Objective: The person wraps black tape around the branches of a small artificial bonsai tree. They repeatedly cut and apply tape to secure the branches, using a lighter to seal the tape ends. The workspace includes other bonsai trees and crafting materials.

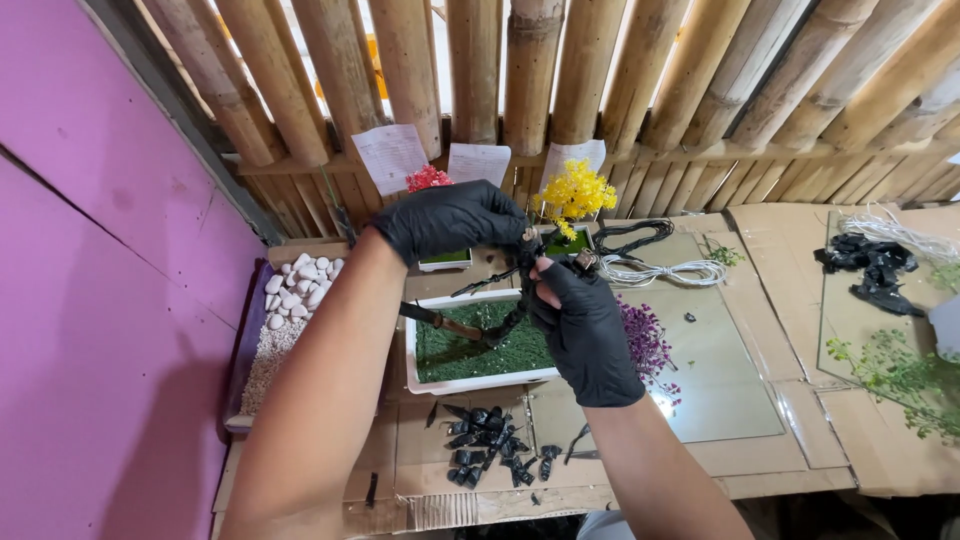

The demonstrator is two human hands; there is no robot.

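Both my hands wear black gloves. My left hand [450, 218] closes over the top of a dark, wire-wrapped miniature tree trunk [508, 318] that rises from a white rectangular planter [412, 368] filled with green moss. My right hand [583, 325] grips the same trunk just below, with a thin metal-tipped piece pinched near the thumb. Bare dark branches stick out to the left of the trunk.
A tray of white pebbles [296, 285] lies at the left by the pink wall. Black scraps [490, 445] litter the cardboard in front. Purple foliage [646, 340], coiled white wire [660, 271], small yellow [575, 193] and red [428, 179] trees, and green sprigs [900, 375] are around.
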